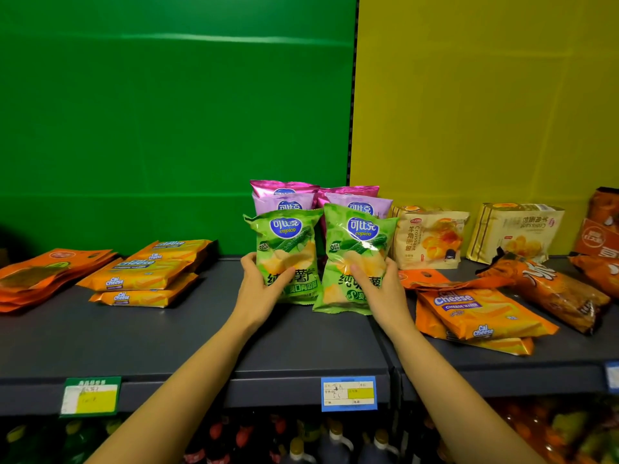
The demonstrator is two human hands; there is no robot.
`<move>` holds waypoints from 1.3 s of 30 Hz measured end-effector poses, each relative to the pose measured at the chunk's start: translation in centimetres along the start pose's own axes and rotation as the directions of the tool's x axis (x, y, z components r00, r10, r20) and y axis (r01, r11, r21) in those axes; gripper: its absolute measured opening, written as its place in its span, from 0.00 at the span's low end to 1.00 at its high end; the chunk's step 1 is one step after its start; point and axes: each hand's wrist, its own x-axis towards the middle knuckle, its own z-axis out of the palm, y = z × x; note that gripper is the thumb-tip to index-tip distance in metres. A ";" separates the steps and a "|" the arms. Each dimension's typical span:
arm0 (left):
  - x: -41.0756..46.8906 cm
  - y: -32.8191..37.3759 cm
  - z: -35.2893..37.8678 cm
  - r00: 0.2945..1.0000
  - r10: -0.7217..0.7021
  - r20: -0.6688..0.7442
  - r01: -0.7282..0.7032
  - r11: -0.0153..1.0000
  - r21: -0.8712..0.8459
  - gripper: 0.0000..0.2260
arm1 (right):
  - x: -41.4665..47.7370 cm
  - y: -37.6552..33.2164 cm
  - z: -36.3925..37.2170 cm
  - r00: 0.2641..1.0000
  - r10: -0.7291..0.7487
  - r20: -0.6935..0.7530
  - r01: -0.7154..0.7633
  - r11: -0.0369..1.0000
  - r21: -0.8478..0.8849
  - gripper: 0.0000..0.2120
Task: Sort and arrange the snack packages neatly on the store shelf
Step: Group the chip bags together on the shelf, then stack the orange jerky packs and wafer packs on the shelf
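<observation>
Two green chip bags stand side by side in the middle of the dark shelf (pixel 187 339). My left hand (pixel 259 289) grips the left green bag (pixel 286 242) at its lower left side. My right hand (pixel 382 289) grips the right green bag (pixel 358 249) at its lower right side. Behind them stand several pink and purple chip bags (pixel 284 195), mostly hidden by the green ones.
Yellow Cal Cheese wafer packs (pixel 147 276) and flat orange packs (pixel 43 276) lie at the left. At the right are croissant bags (pixel 428 239), more Cal Cheese packs (pixel 482 313) and orange snack bags (pixel 549 289). Price tags (pixel 348 393) hang on the shelf edge; bottles stand below.
</observation>
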 end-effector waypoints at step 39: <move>-5.1 9.1 14.3 0.874 0.415 0.254 -0.476 0.838 0.267 0.13 | 7.4 -4.0 -18.9 0.973 0.143 0.183 0.037 0.682 -0.730 0.17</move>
